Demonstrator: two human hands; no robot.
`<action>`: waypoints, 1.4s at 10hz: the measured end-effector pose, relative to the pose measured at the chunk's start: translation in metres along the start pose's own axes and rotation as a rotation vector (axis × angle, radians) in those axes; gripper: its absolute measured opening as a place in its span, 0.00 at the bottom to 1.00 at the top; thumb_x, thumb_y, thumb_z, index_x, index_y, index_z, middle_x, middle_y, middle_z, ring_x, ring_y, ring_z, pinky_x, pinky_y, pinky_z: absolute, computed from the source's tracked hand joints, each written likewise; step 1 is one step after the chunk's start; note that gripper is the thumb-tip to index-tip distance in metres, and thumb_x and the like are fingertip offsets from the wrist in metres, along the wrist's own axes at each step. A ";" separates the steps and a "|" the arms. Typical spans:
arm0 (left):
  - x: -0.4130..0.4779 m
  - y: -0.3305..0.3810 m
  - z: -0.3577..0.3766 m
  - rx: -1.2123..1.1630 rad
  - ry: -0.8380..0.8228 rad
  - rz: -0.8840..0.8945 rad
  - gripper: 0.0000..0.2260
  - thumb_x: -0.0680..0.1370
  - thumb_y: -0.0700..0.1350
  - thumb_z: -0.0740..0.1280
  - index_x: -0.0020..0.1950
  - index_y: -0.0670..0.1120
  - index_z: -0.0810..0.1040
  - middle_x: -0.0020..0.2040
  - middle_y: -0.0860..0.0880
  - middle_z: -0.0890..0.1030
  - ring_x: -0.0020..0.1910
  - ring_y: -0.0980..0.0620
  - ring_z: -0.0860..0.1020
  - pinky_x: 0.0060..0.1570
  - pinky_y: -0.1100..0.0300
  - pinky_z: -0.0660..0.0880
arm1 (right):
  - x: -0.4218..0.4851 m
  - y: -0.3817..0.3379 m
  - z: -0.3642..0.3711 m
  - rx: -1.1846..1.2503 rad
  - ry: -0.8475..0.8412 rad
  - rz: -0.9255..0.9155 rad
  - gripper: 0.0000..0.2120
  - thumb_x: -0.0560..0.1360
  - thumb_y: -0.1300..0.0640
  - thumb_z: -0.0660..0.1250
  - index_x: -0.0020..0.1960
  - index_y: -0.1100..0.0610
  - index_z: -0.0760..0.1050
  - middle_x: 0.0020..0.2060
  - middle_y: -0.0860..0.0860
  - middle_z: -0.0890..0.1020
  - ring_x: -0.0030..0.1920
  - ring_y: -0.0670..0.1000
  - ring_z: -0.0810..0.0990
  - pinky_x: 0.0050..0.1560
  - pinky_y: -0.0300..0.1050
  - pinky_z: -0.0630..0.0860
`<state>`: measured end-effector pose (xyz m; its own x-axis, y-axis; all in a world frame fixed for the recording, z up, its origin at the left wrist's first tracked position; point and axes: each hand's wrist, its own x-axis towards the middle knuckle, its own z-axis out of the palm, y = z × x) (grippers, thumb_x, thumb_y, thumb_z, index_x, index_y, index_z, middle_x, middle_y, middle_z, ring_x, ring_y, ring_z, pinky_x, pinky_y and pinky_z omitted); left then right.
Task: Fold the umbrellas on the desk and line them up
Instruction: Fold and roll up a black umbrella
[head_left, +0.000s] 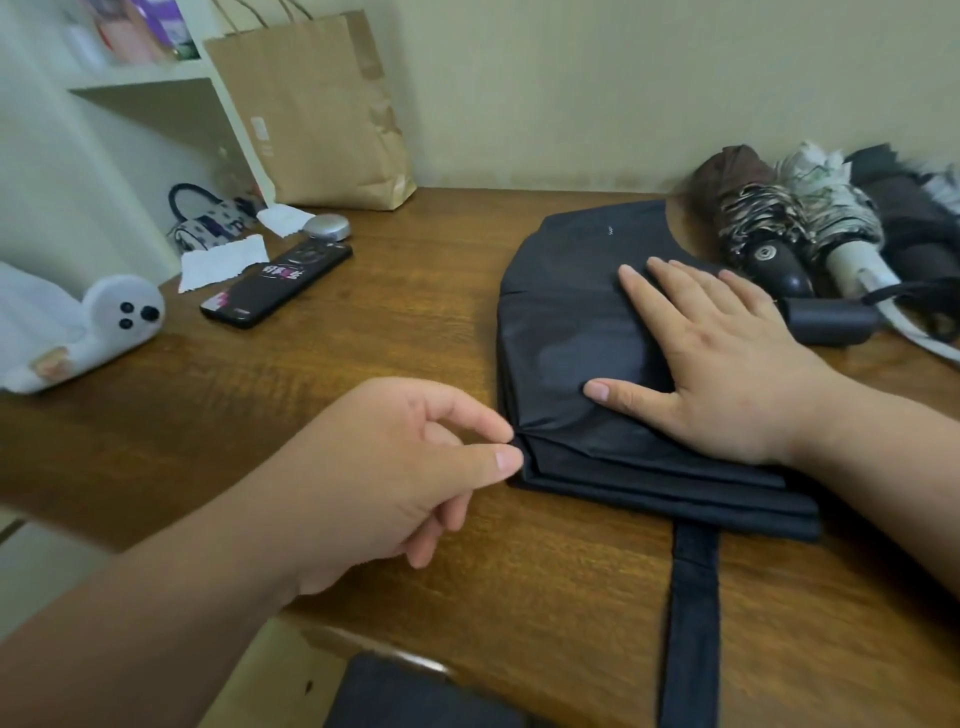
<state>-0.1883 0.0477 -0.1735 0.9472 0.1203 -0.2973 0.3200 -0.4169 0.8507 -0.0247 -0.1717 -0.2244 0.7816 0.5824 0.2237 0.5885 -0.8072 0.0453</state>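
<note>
A: Whereabouts of the navy umbrella (571, 312)?

B: Flat on the wooden desk (415, 322), right of centre, with its canopy folded into stacked layers and the neat edge facing the camera.

A: And the left hand (395, 467)?

B: Pinching the near left corner of those layers between thumb and forefinger. Other fingers curled loosely underneath, off the cloth.

A: The right hand (727, 364)?

B: Pressed palm-down on top of the canopy, fingers straight and slightly apart, thumb stretched out toward the pinched corner.

A: Anything trailing from the folds?

B: A dark strap (693, 597), running from under the near edge across the desk toward its front edge.

A: Beyond the knuckles?

B: A stubby dark cylinder (831, 322) lying on the desk. Possibly the navy umbrella's handle, but hard to tell with the hand over the join.

A: Other umbrellas?

B: Three folded ones side by side at the far right, by the wall: a brown umbrella (737, 202), a pale patterned umbrella (826, 208), and a dark umbrella (914, 218) blurred at the frame's edge.

A: Over on the left?

B: A black phone (275, 283) lying flat, a white seal-shaped figure (119, 317) near the edge, and a brown paper bag (317, 109) upright against the wall.
</note>
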 end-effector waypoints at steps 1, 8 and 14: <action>0.004 -0.001 0.010 0.119 0.039 0.048 0.03 0.77 0.49 0.74 0.50 0.54 0.83 0.26 0.49 0.81 0.20 0.54 0.76 0.38 0.56 0.82 | 0.000 0.000 0.000 0.004 -0.001 0.000 0.55 0.67 0.17 0.37 0.84 0.50 0.45 0.82 0.55 0.54 0.82 0.54 0.51 0.81 0.56 0.47; 0.010 0.007 0.013 -0.450 -0.176 -0.093 0.19 0.78 0.35 0.67 0.67 0.49 0.76 0.28 0.45 0.75 0.19 0.54 0.69 0.16 0.67 0.60 | 0.000 0.000 -0.001 0.000 -0.012 -0.007 0.55 0.66 0.17 0.36 0.84 0.50 0.44 0.82 0.55 0.55 0.82 0.54 0.51 0.81 0.57 0.47; 0.037 0.016 0.007 0.119 -0.338 -0.119 0.13 0.80 0.51 0.71 0.59 0.45 0.74 0.26 0.48 0.76 0.20 0.52 0.73 0.18 0.64 0.63 | 0.000 0.000 -0.002 0.007 -0.025 -0.002 0.56 0.66 0.17 0.36 0.84 0.49 0.43 0.82 0.54 0.54 0.82 0.53 0.50 0.81 0.57 0.46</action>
<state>-0.1483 0.0390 -0.1741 0.8367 -0.1213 -0.5341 0.4038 -0.5223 0.7511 -0.0253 -0.1717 -0.2225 0.7854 0.5860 0.1996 0.5912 -0.8056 0.0387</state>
